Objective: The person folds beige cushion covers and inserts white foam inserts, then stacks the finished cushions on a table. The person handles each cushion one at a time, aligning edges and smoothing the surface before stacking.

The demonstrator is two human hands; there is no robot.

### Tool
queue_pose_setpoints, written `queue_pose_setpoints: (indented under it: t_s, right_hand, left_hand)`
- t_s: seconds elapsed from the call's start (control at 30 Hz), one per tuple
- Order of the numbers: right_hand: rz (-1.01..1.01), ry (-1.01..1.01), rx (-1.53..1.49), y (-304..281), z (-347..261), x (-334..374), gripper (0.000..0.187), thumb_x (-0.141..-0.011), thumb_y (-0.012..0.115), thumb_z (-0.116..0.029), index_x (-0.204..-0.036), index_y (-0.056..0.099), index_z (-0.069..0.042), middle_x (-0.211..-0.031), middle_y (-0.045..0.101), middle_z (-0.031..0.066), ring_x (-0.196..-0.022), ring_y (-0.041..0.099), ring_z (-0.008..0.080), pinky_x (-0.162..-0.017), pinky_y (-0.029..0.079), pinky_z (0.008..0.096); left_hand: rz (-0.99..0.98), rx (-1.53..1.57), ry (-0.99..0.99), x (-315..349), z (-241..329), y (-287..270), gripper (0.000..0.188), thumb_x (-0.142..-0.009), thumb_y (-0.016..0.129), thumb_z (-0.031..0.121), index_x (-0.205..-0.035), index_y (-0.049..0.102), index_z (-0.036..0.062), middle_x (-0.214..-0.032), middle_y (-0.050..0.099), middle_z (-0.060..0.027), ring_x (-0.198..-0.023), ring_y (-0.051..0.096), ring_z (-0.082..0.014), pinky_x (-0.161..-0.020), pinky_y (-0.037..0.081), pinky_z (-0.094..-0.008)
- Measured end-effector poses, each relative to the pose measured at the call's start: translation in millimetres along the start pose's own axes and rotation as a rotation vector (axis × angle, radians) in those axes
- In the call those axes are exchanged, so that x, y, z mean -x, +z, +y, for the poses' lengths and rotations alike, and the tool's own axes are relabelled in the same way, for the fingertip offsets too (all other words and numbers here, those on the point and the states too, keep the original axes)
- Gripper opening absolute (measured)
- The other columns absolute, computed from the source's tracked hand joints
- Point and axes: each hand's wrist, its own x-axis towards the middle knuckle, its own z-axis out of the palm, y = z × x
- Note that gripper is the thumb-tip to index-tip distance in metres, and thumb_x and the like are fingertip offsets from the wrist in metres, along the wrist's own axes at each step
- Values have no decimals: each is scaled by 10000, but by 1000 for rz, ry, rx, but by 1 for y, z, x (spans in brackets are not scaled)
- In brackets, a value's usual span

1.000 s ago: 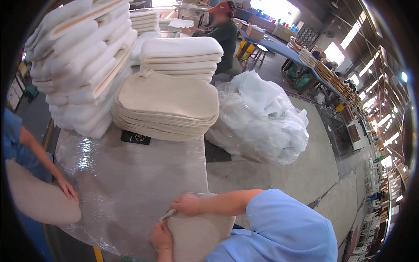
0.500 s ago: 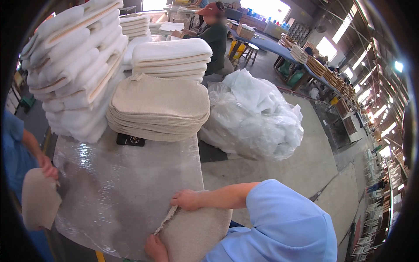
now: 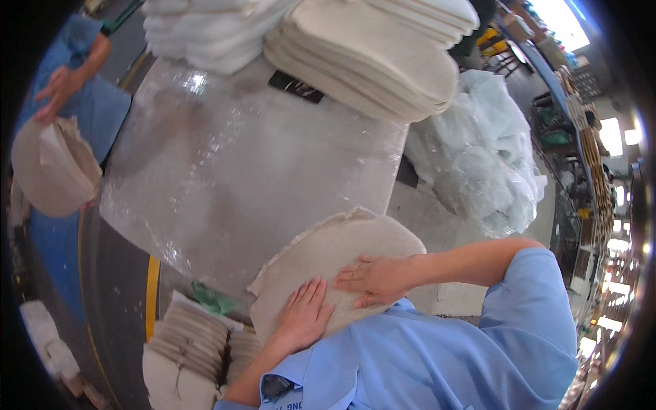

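Observation:
A beige fabric cushion cover lies against my front at the near edge of the table, its rough open edge turned to the far left. My left hand rests flat on its lower part with the fingers stretched out. Just to the right, my right hand is spread flat on the same cover, fingers pointing left. Neither hand grips the cloth. Whether anything is inside the cover cannot be made out.
The table wears clear plastic. Beyond stand a pile of beige covers, white padding and a flat black object. A plastic-wrapped bundle sits right. At left, a co-worker holds another cover. Bundled covers stand below.
My view has tilted down and turned. Both hands have let go of the cover's open edge and now lie flat on its face. The co-worker's cover now gapes open.

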Motion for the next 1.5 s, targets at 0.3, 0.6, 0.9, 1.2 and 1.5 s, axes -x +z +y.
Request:
queue_pose_setpoints:
  t_s: [0.3,0.6,0.9,1.2,1.5]
  right_hand:
    - [-16,23,26,7,24,-12,877,-1128,365,-644,-1748,163,-57,-1812,208,160,-1681,185,313,-1373,119,530]
    - [46,9,82,9,49,-29,822,-1112,405,-633,-1744,256,-128,-1811,239,129,-1675,217,303,-1365,137,551]
    - [198,225,-15,-17,78,-27,827,-1065,592,-546,-1736,291,-166,-1753,349,175,-1656,261,346,-1348,181,583]
    - [437,952,-566,-3,60,55,1078,-900,797,-610,-1693,332,-48,-1572,559,280,-1473,532,445,-1241,418,484]
    - [880,515,-311,-117,76,39,850,-948,795,-434,-1634,449,-69,-1521,615,247,-1383,613,414,-1163,486,465]
  left_hand:
    - [67,-29,-74,-17,-6,14,745,-1118,417,447,-1696,312,-13,-1777,295,-214,-1650,275,-367,-1348,192,-498]
    - [84,-71,-150,-42,-15,15,738,-1128,386,454,-1722,276,30,-1798,263,-176,-1667,241,-331,-1355,178,-490]
    - [133,-120,-132,-6,-32,-11,772,-1111,476,511,-1718,312,65,-1793,257,-207,-1672,212,-368,-1346,160,-544]
    - [539,501,-660,63,-66,36,984,-993,753,488,-1717,276,23,-1683,376,-352,-1561,413,-423,-1268,354,-481]
    - [1092,1354,-361,48,-55,40,799,-1062,744,330,-1678,318,50,-1592,509,-211,-1392,575,-321,-1104,530,-446]
